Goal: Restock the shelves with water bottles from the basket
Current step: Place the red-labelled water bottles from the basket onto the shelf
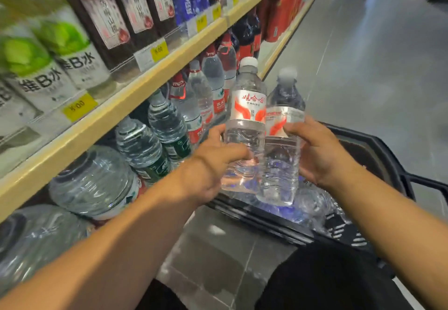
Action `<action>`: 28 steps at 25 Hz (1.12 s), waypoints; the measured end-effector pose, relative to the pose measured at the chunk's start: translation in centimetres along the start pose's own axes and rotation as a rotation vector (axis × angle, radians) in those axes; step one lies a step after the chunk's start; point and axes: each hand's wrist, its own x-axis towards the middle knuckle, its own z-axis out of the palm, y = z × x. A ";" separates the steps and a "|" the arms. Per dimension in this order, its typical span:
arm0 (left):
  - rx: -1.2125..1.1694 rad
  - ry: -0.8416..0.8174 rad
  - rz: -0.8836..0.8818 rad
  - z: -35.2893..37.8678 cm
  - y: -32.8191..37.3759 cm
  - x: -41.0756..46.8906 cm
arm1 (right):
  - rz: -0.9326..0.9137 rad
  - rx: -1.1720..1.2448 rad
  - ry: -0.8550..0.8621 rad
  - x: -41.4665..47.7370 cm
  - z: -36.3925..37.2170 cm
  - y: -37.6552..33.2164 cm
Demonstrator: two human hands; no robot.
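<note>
White bottles (80, 67) read "维B水"; yellow tags (78, 109) "6.00"; held bottle's label (247, 106) "娃哈哈".

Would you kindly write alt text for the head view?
Left hand and right hand each hold an upright clear plastic water bottle with red-and-white label above a black plastic basket, beside a wooden-edged shelf of bottled drinks.

Both arms outstretched; left hand (213, 164) and right hand (320, 154) each curled in grip.

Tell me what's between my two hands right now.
Two clear water bottles, side by side and upright: the left hand grips one bottle, the right hand grips the other bottle, in the head view.
</note>
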 end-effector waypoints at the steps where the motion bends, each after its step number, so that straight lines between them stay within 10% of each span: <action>1: 0.000 0.010 0.012 -0.4 0.4 -1.0 | -0.005 -0.034 -0.023 -0.3 1.5 -0.1; 28: -0.043 0.645 0.379 -15.1 3.5 -27.3 | 0.054 -0.097 -0.576 -7.2 30.7 2.6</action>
